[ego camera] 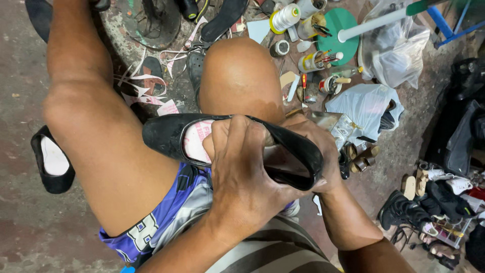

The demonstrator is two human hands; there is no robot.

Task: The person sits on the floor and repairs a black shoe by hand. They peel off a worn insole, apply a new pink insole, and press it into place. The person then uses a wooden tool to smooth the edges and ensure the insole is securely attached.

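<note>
Stained concrete floor (20, 101) fills the view from above, with a cobbler's clutter spread around a seated person's bare knees. Resting across the lap, just below the right knee (237, 76), lies a black flat shoe (166, 134), toe pointing left, its pale pink insole (194, 141) showing through the opening. The left hand (242, 172) covers the middle of the shoe from above, fingers curled into the opening, its grip closed on the upper edge. The right hand (316, 146) wraps the heel end from the far side, its grip closed too, thumb pressed at the back rim.

On the floor to the left, well apart from the hands, a second black flat shoe (50, 164) sits with its white lining facing up. Beyond the knees lie scraps of white material (151, 93), a dark sole (222, 20), a spool of pale thread (285, 17), a round green lid (343, 28) and small pots of tools (316, 60). Clear and white plastic bags (366, 103) sit to the right, near a heap of dark shoes (404, 210). Purple printed shorts (166, 217) and a striped shirt (273, 253) edge the bottom of the view.
</note>
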